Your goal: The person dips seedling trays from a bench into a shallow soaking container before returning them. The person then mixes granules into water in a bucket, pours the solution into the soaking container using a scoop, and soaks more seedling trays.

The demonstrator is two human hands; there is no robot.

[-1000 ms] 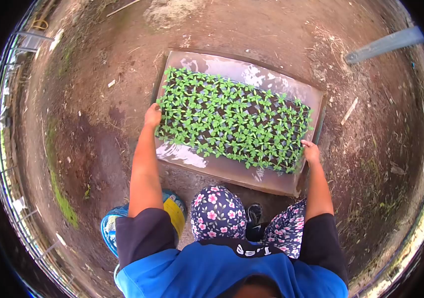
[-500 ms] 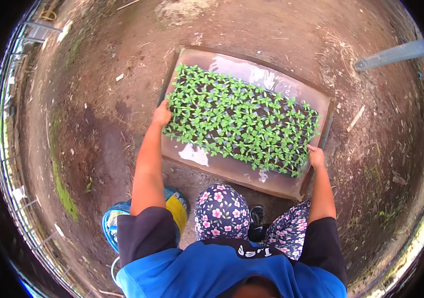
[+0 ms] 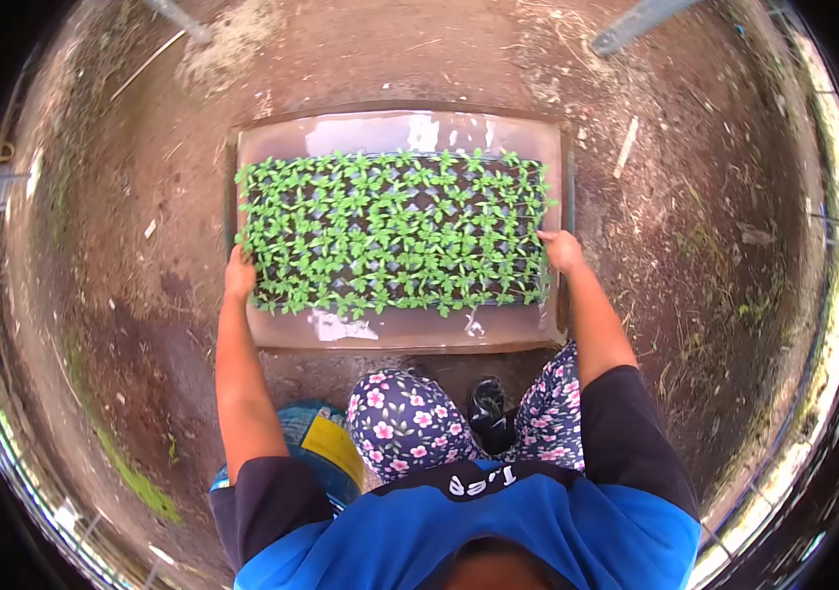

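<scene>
A dark tray of green seedlings lies in a shallow rectangular basin of brownish water. My left hand grips the tray's left end, its fingers partly hidden by leaves and the edge. On the opposite end, my right hand holds the tray with the thumb on top and the other fingers out of sight underneath. Water shows along the tray's long sides, with bright reflections on it.
A blue container with a yellow patch stands by my left knee. Two grey posts rise beyond the basin. Brown soil with a pale stick surrounds it.
The view has turned, so the basin and tray now look level instead of slanted and sit farther left. Both hands keep their hold on the tray's ends.
</scene>
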